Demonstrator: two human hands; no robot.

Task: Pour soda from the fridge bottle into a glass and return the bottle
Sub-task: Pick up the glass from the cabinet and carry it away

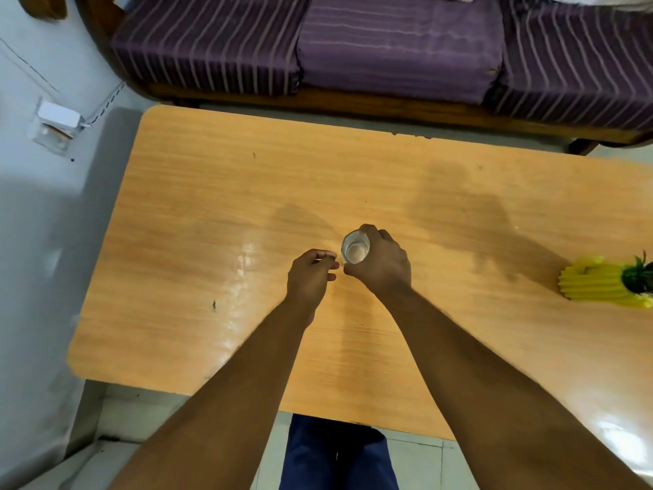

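Observation:
A clear glass [355, 250] stands upright on the light wooden table [219, 206], seen from above, and looks empty. My right hand [383, 264] wraps around its right side, fingers and thumb curled round it. My left hand [311, 277] hovers just left of the glass, fingers loosely curled with the thumb tip against the forefinger, nothing visible in it. The hand is apart from the glass by a small gap. No soda bottle or fridge is in view.
A yellow ribbed pot with a green plant [611, 284] lies on the table's right side. A purple striped sofa [388, 47] runs along the far edge. A white wall [42, 224] with a socket box is close on the left.

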